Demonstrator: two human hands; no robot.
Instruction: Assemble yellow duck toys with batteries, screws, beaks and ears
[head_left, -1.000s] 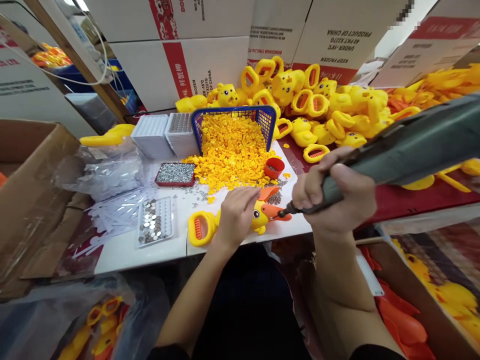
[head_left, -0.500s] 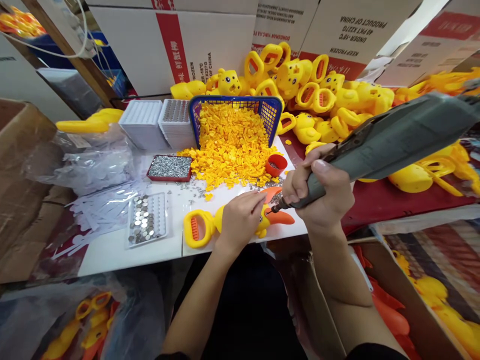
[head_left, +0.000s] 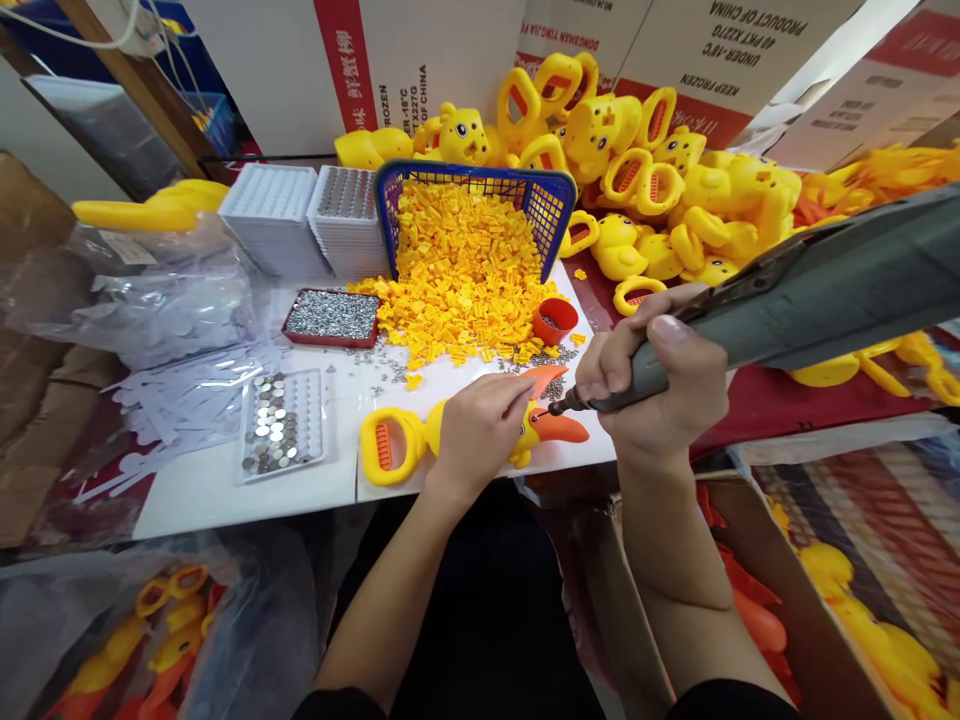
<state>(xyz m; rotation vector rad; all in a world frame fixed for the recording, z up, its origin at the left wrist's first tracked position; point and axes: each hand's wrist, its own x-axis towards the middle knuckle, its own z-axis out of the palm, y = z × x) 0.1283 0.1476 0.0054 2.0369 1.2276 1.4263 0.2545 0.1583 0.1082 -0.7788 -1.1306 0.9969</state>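
Note:
A yellow plastic duck toy point(head_left: 391, 446) with a loop handle and orange bill lies on its side on the white tabletop point(head_left: 300, 497). My left hand point(head_left: 480, 432) is closed over its middle, pressing it to the table and hiding much of its body. In my right hand point(head_left: 660, 385) is a grey electric screwdriver point(head_left: 810, 295), held slanting with its tip at the duck's head beside the bill. Any screw under the tip is too small to make out. Small loose screws point(head_left: 553, 388) lie behind the bill, close to a red cup point(head_left: 556, 321).
Behind the duck, a tipped blue basket point(head_left: 480, 172) spills yellow parts point(head_left: 465, 290). At left are a red tray of metal pieces point(head_left: 332, 316), a white tray of button cells point(head_left: 277, 425) and stacked white trays point(head_left: 268, 215). Piled duck toys point(head_left: 619, 245) stand at back right.
The camera view has shifted slightly. Both hands keep their places: the left stays on the duck toy, and the screwdriver tip stays at the duck's head.

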